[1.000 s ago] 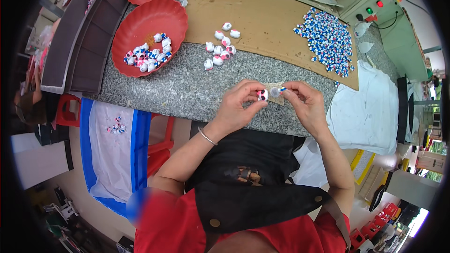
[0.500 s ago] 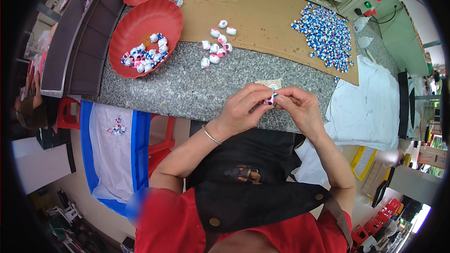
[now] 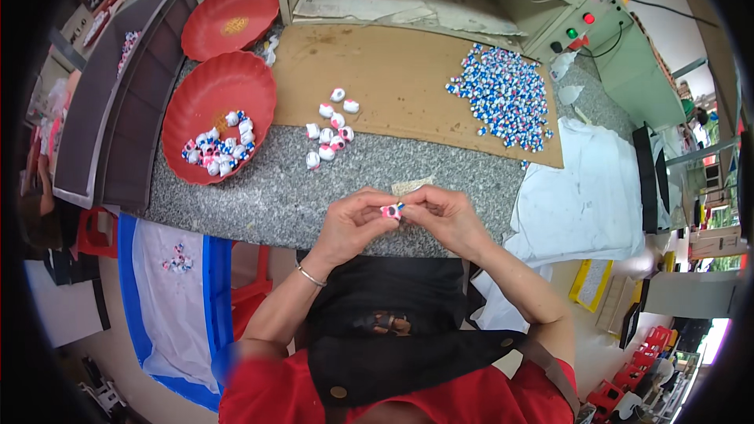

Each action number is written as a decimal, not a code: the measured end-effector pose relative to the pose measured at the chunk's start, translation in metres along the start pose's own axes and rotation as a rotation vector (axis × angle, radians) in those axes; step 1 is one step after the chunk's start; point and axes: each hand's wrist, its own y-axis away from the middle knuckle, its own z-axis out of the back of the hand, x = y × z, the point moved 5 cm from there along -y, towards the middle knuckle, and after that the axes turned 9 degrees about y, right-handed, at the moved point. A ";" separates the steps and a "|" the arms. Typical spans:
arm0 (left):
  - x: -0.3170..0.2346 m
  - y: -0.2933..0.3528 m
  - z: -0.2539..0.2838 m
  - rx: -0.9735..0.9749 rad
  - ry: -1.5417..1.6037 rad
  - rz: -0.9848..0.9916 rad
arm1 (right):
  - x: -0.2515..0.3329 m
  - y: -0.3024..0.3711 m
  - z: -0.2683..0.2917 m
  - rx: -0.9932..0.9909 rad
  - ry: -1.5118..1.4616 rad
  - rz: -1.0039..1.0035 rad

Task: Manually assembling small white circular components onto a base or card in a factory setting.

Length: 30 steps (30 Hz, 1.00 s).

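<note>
Sitting left of the cardboard, a red bowl's loaded with figurines; in front, one toy's pinched by left fingers and right fingers.

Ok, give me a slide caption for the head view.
Left hand and right hand hold a small toy above the counter; blue pieces lie on cardboard.

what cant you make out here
- Head view: part of the small white-and-pink rounded piece, hidden by the left hand and right hand.
- Head view: near edge of the beige speckled pad, hidden by the hands.
- Head view: markings on the tiny blue-and-white pieces, too small.
</note>
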 end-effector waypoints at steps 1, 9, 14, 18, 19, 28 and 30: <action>-0.002 0.000 0.005 -0.029 -0.041 0.041 | -0.004 -0.006 -0.001 0.050 -0.062 -0.026; -0.153 0.042 0.091 -0.578 -1.362 -0.500 | -0.042 -0.047 0.148 -0.487 1.203 0.378; -0.148 0.011 0.073 -0.569 -1.506 -0.643 | -0.044 -0.052 0.144 -0.485 1.268 0.382; -0.114 -0.064 0.043 -0.227 -1.362 -0.511 | -0.021 -0.040 0.123 -0.514 1.216 0.322; -0.102 -0.087 0.040 -0.120 -1.453 -0.512 | -0.018 -0.033 0.117 -0.498 1.114 0.275; -0.061 -0.144 0.053 0.128 -1.768 -0.258 | -0.033 0.020 0.068 -0.276 1.069 0.209; -0.063 -0.131 0.039 0.083 -1.243 -0.108 | -0.035 0.023 0.077 -0.289 1.050 0.199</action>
